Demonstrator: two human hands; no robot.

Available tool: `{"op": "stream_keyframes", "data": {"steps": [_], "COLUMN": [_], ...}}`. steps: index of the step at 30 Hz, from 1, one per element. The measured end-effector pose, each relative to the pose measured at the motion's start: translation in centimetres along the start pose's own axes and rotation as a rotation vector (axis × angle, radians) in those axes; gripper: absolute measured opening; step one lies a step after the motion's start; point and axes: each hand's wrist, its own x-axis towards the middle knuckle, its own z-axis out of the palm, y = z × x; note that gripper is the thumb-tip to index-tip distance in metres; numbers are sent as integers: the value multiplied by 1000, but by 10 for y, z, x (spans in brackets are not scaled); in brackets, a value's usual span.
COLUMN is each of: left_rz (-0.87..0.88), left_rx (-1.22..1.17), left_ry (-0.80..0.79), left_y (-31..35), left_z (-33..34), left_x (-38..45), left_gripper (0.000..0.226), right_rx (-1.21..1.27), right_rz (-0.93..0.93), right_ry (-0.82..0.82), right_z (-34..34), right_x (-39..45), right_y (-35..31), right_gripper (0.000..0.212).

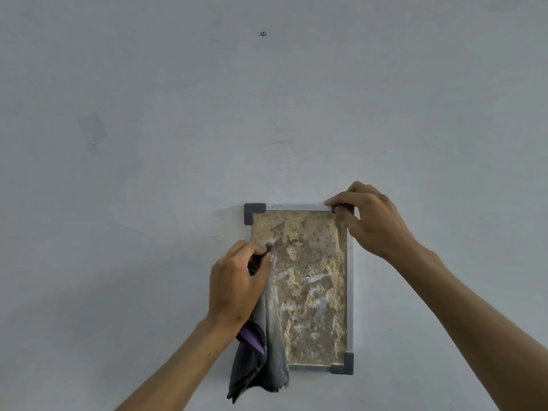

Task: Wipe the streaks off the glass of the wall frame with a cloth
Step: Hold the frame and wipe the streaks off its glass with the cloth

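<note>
A small upright frame [350, 292] hangs on the pale wall, with a light grey border and dark grey corner pieces. Its glass [314, 262] covers a mottled tan picture and carries white smears near the middle. My left hand [234, 283] is shut on a grey cloth [272, 351] with a purple edge and presses it against the left side of the glass; the cloth hangs down past the frame's bottom left corner, hiding it. My right hand [370, 221] pinches the frame's top right corner.
A small screw or nail [263, 33] sticks out of the wall high above the frame. A darker patch [93, 129] marks the wall at the left. Bare wall surrounds the frame on all sides.
</note>
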Motion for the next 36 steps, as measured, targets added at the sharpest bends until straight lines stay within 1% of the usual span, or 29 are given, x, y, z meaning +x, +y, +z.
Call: {"op": "stream_keyframes", "data": {"steps": [2,5,6,9,10,14,15,19,20,21,24,25,27,29,30,31,33,35,36], "left_rz": [18,-53,-50,77,96,15,34,197,221,229,156,162,243,341,383,413,397,313,280], "left_rx": [36,13,0,16,33,3,5,79,104,116,62,47,44,109,156,181,167,122,97], "left_ry": [-1,136,134,-8,-24,125,108,-125,-149,-138,-5,-8,-145,-309,-357,-366,-279,-145,-104], "left_y": [-1,-4,-2,2,2,1,1,-1,-3,-3,-6,-6,-7,-6,-7,-8,-5,-1,-1], "left_z": [1,0,1,5,4,0,2,-3,-7,-11,-16,-15,-12,-13,-14,-15,-17,-18,-17], "left_x": [2,15,14,5,7,29,28,18,23,32,54,54,43,31,31,36,58,81,86], "left_gripper": [8,9,8,9,10,11,11,11,11,13,17,18,19,18,18,17,18,17,17], "right_rx": [1,-1,-2,1,3,21,21,21,23,25,30,29,29,36,38,38,33,31,30], "right_rz": [4,9,8,5,6,12,10,11,14,15,12,12,13,18,20,20,15,14,14], "right_ry": [-4,0,2,15,21,30,27,23,23,24,25,24,25,30,31,32,32,30,29], "right_z": [0,1,1,4,4,4,4,5,5,5,5,5,6,6,6,6,6,5,5], "right_x": [1,2,1,1,0,-1,-1,0,0,-1,-1,-1,-2,-2,-2,-2,-2,-2,-2], "right_y": [1,2,2,3,3,3,3,3,3,3,3,3,3,3,2,2,2,2,2], "right_gripper": [27,27,27,28,27,27,27,27,27,27,27,27,27,27,27,27,27,27,28]}}
